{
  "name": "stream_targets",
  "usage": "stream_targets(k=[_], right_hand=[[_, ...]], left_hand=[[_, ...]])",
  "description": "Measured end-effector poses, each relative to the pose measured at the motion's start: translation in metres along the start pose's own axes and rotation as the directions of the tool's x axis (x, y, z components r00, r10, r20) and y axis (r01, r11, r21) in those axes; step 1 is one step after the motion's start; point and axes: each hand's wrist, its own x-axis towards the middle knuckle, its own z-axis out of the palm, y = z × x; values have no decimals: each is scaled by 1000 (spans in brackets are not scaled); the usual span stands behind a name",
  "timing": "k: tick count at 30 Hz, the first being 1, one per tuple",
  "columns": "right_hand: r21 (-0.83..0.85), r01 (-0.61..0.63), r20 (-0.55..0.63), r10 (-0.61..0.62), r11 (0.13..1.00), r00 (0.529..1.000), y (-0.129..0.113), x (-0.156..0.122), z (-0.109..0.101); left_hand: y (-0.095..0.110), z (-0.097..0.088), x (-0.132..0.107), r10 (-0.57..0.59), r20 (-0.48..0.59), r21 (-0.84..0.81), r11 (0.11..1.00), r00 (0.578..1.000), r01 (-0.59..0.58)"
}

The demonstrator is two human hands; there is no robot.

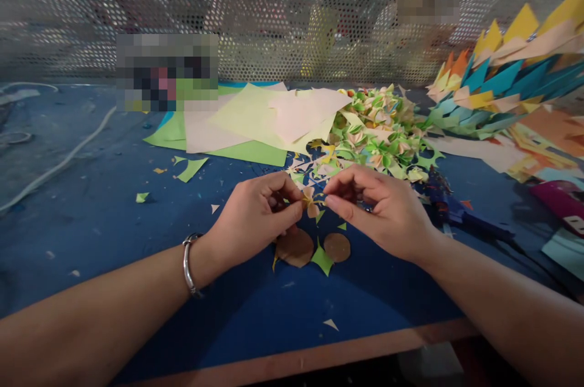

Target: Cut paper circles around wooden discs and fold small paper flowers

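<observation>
My left hand (258,216) and my right hand (376,207) meet above the blue tabletop (114,223), both with fingers pinched together on a small folded paper piece (312,204), yellow and pale pink. A silver bangle (188,265) sits on my left wrist. Directly below the hands lie two brown paper discs (337,247) and a green paper scrap (322,259). Just beyond the fingers is a heap of small folded green, pink and yellow paper flowers (378,137).
Flat green, yellow and pink paper sheets (255,119) lie behind the hands. A stacked pile of pointed coloured paper shapes (502,89) fills the right. A dark glue gun (451,207) lies right of my right hand. A white cable (59,162) crosses the left. A perforated metal screen (292,16) backs the table.
</observation>
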Motion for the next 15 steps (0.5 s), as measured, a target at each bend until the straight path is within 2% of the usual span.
stream_targets(k=[3, 7, 11, 15], right_hand=[[4, -31, -27, 31, 1000, 999, 3, 0, -2], [44, -78, -7, 79, 996, 997, 6, 0, -2], [46, -119, 67, 116, 992, 991, 5, 0, -2], [4, -122, 138, 120, 993, 983, 4, 0, -1]], left_hand=[[0, 0, 0, -30, 7, -61, 998, 1000, 30], [1, 0, 1, -3, -53, -53, 999, 999, 1], [1, 0, 1, 38, -125, -11, 999, 991, -39], [1, -1, 1, 46, -147, 0, 999, 988, -47]])
